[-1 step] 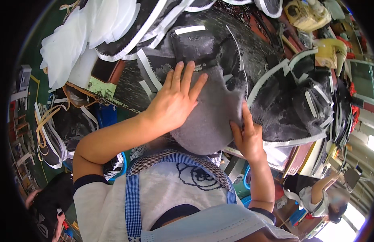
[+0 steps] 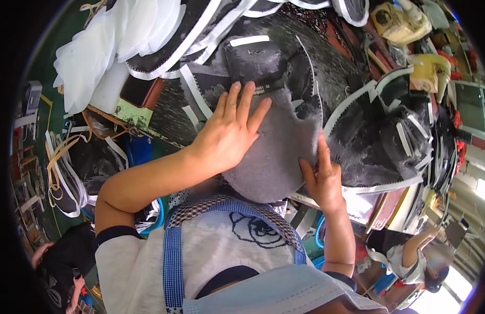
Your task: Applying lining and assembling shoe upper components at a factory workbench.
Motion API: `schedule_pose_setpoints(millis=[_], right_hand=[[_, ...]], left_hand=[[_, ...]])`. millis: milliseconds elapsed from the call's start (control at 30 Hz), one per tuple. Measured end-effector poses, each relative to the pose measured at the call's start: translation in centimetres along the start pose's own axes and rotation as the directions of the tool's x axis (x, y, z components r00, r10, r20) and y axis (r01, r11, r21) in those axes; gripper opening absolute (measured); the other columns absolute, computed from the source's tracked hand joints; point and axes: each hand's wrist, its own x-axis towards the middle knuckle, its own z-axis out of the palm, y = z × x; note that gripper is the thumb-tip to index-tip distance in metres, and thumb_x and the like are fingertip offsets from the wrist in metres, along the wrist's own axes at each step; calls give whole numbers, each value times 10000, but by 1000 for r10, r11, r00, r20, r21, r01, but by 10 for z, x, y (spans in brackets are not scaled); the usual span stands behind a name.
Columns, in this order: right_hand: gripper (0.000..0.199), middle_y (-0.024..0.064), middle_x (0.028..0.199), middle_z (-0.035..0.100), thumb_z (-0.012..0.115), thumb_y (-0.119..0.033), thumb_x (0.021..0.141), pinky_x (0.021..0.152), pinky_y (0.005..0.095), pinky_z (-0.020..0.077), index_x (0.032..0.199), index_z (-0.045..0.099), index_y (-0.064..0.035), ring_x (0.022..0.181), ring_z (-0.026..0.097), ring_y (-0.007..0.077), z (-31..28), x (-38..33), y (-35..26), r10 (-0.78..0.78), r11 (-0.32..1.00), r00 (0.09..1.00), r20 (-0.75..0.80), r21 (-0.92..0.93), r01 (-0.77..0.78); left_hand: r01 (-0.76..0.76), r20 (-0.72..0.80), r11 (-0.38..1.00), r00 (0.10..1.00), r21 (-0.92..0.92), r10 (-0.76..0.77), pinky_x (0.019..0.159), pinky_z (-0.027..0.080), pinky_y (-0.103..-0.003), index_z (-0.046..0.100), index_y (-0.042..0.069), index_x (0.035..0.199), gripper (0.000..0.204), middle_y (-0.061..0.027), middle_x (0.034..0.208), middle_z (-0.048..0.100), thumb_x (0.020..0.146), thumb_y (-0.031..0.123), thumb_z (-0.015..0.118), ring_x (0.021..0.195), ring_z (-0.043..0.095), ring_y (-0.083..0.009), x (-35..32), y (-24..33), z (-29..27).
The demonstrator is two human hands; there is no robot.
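Note:
A grey felt-like piece (image 2: 276,149) with a rounded near edge lies over a black shoe-upper part (image 2: 255,60) edged with white strips. My left hand (image 2: 226,128) rests flat on the grey piece's left side, fingers stretched out and a little apart. At its right edge, my right hand (image 2: 323,180) has the thumb on the grey surface and the index finger along the rim. The other right fingers are hidden or curled, and the edge appears held between thumb and fingers. Small pale print shows beyond my left fingertips.
More black pieces with white edging (image 2: 376,141) lie to the right. White, translucent sheets (image 2: 116,39) fan out at the far left beside a dark phone-like object (image 2: 139,93). Yellowish containers (image 2: 399,21) stand at the far right. Other people are at both lower sides.
The whole view has shifted very slightly. Both hands keep their places on the grey piece.

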Motion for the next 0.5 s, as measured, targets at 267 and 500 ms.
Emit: schedule_pose_setpoints(millis=[267, 500], right_hand=[[351, 128, 603, 584, 647, -49, 900, 490, 328, 451, 1200, 470, -6, 487, 587, 206, -5, 15, 6, 463, 832, 878, 120, 283, -477], [187, 232, 641, 551, 625, -79, 915, 525, 405, 443, 955, 469, 15, 580, 596, 380, 10, 47, 19, 382, 920, 924, -20, 108, -378]], left_hand=[[-6, -93, 992, 996, -122, -6, 1109, 303, -573, 331, 0, 1476, 736, -341, 1509, 239, 886, 309, 644, 1384, 273, -519, -5, -3, 12], [-184, -186, 966, 971, -181, 150, 1132, 311, -548, 538, 2, 1336, 488, -202, 1411, 455, 876, 164, 527, 1329, 406, -362, -9, -2, 13]])
